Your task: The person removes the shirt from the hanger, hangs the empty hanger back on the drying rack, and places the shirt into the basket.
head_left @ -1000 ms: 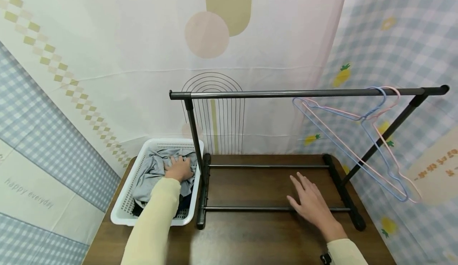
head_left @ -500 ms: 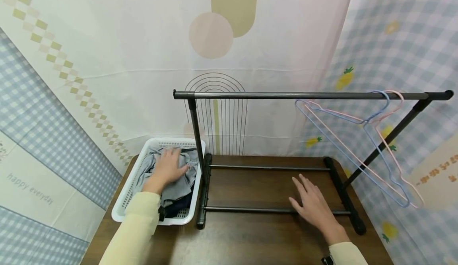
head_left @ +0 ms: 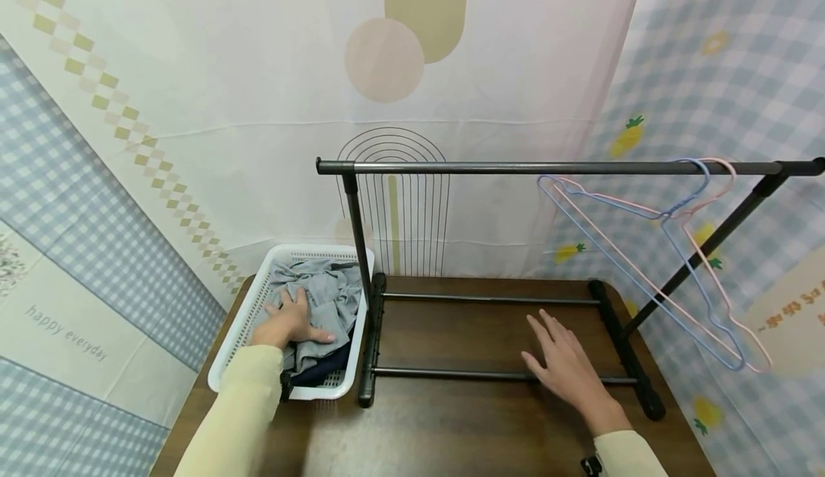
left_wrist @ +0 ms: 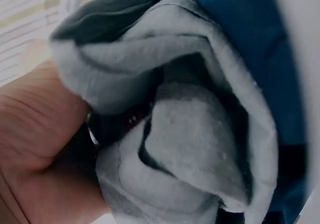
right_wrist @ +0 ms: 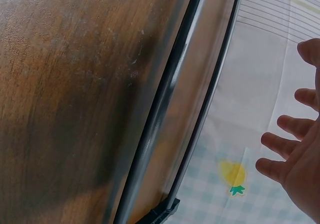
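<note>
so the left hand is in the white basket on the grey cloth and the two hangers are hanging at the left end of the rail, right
Not quite. The left hand is in the white basket on the grey cloth, but the head view shows the two hangers hooked at the right end of the rail, not the left.

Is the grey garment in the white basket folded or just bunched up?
Bunched up: the grey garment lies crumpled in loose folds inside the white basket, with the left hand gripping it.

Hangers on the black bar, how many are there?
2. A blue hanger and a pink hanger hang side by side at the right end of the bar, overlapping. No others show.
</note>
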`<state>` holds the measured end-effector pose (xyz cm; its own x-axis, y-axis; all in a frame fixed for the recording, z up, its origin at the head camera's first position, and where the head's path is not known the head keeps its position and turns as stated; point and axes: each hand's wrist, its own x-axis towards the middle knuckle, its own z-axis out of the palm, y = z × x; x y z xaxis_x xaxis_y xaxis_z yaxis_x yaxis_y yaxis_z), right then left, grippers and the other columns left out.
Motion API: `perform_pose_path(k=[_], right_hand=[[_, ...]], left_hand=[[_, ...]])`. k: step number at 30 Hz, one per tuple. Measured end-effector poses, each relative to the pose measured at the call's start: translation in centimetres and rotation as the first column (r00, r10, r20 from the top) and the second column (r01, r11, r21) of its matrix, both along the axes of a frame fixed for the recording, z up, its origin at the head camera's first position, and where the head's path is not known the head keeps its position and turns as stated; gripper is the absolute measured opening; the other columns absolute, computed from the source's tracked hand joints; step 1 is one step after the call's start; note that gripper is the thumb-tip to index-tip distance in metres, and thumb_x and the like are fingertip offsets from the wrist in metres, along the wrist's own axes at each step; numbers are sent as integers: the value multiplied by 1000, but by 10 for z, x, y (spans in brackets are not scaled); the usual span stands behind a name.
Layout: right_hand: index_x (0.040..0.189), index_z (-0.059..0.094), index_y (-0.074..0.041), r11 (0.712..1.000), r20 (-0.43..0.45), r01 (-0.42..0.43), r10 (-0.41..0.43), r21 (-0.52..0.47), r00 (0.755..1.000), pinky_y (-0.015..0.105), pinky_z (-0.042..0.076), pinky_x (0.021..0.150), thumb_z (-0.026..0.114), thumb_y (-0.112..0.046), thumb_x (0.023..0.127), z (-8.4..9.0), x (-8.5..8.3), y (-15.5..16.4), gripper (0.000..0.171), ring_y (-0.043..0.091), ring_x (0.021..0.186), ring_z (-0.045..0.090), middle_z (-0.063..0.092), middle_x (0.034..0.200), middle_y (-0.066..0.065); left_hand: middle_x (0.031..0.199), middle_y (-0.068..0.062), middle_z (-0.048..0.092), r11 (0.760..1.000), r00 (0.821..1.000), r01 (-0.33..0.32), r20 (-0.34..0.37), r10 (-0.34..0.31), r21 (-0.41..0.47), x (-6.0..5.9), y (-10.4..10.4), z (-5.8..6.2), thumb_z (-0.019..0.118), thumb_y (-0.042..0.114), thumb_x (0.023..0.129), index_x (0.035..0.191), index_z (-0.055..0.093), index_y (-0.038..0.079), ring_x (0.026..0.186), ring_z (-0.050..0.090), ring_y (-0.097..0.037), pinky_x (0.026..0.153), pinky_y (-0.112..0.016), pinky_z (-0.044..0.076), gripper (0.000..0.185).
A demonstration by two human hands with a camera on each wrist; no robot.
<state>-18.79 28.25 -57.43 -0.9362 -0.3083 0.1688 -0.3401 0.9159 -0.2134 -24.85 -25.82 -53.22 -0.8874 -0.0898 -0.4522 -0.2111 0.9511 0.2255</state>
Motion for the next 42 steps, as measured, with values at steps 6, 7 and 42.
perform_pose_path(k=[6,7,42], right_hand=[[158,38,-4,1000,-1,2,-2,-3,1000,72,32,114,70,-36,98,-2,0,1,75,51,144,40,30,164,29],[158,38,-4,1000,0,3,-3,-4,1000,72,32,113,70,-35,98,-2,0,2,75,51,143,40,30,164,28],[157,40,-3,997,-40,41,-38,63,998,74,30,113,69,-37,98,2,-10,3,74,55,144,36,32,162,31]], left_hand=[[162,-43,-7,1000,999,-12,45,13,-8,-10,0,-7,84,68,72,163,-6,-3,139,5,-77,107,-84,26,146],[163,-43,-7,1000,999,-20,46,20,2,-11,-1,-9,85,67,71,163,-6,-2,139,5,-77,106,-83,27,147],[105,-24,69,996,993,82,88,-77,-47,29,-11,49,89,29,82,111,65,-7,92,67,-35,79,-48,57,53]])
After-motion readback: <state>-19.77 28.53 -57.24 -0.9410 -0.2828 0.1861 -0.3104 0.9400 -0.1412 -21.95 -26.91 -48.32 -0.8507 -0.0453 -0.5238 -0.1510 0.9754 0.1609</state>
